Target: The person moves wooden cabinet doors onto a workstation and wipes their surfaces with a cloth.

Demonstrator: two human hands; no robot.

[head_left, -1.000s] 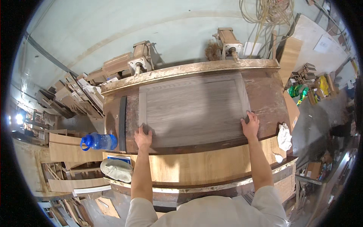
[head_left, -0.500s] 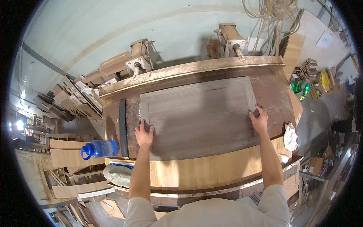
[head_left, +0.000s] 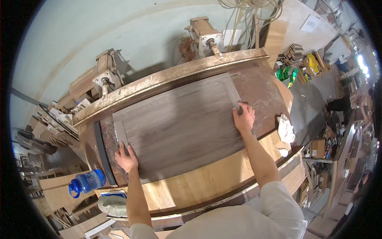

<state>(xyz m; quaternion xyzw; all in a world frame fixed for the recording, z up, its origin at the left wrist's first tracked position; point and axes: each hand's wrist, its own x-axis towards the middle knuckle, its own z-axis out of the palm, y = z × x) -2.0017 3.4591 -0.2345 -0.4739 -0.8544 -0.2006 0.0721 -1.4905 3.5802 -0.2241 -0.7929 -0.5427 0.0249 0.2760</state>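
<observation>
A grey wood-grain cabinet door panel [head_left: 179,123] with a narrow strip along each short end lies flat on the brown bench top [head_left: 254,87]. My left hand [head_left: 126,158] grips its left edge near the front corner, thumb and fingers bent around the rim. At the opposite end my right hand [head_left: 244,117] holds the right edge, thumb on the panel's side and fingers over the edge. The fingertips are partly hidden. A light wood board [head_left: 199,180] runs along the front, under or beside the panel's near edge.
Behind the panel runs a long metal beam [head_left: 171,81] with two cylinder clamps [head_left: 108,75]. A black bar [head_left: 104,153] lies left of the panel. A blue bottle [head_left: 87,182] and a pale cap [head_left: 112,205] sit front left; a white cloth [head_left: 285,128] lies right.
The whole view has turned and shifted, so the bench appears tilted and further left. Both hands remain at the panel's two ends. Any slide of the panel itself is hard to make out.
</observation>
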